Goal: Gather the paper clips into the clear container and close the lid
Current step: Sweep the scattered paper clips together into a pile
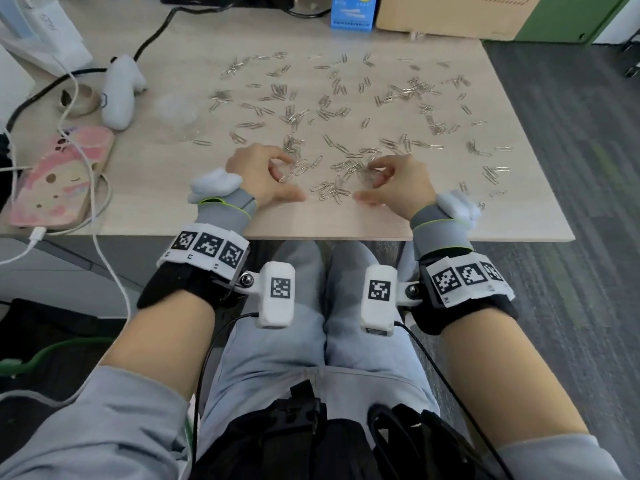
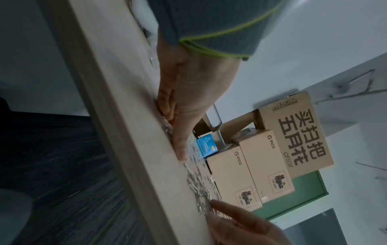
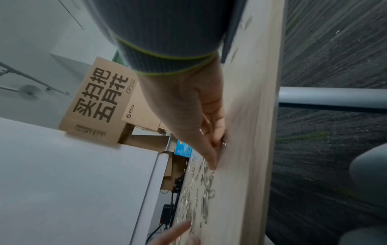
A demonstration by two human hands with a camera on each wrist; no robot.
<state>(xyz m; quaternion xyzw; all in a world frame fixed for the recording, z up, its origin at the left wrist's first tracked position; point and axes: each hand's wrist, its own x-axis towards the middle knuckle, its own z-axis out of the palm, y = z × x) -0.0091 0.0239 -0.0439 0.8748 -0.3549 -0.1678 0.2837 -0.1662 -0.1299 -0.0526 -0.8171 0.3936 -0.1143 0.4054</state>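
Silver wire is what we are chasing: paper clips [image 1: 332,109] are lying scattered across most of the pale wooden desk [image 1: 346,220], from the upper middle of the head view down to the centre, with a denser heap [image 1: 334,188] sitting between our two hands. We are cupping our left hand [image 1: 263,176] with fingers curled down onto the clips at its tips, and our right hand [image 1: 398,183] is curling the same way, fingertips in a small bundle of clips; whether either hand is truly pinching any we cannot tell, since the wrist views are showing only fingers pressed low against the wood. The hands are sitting apart, thumbs pointing toward each other across the heap.

The clear container [image 1: 175,114] is showing only as a faint, glassy patch left of centre in the upper half of the frame, beside the white controller [image 1: 119,91]; we cannot make out its lid.

We are judging the raking as barely begun. The risk: sweeping toward ourselves could push clips off the near desk edge, which is running just below our wrists, and clips at the right side of the frame are already lying near that side's edge. Tangled clips may also drag strays along. On the left, the phone [image 1: 59,178] and white cables [image 1: 93,188] are crowding the route to the container, so open room is lying mainly through the middle.
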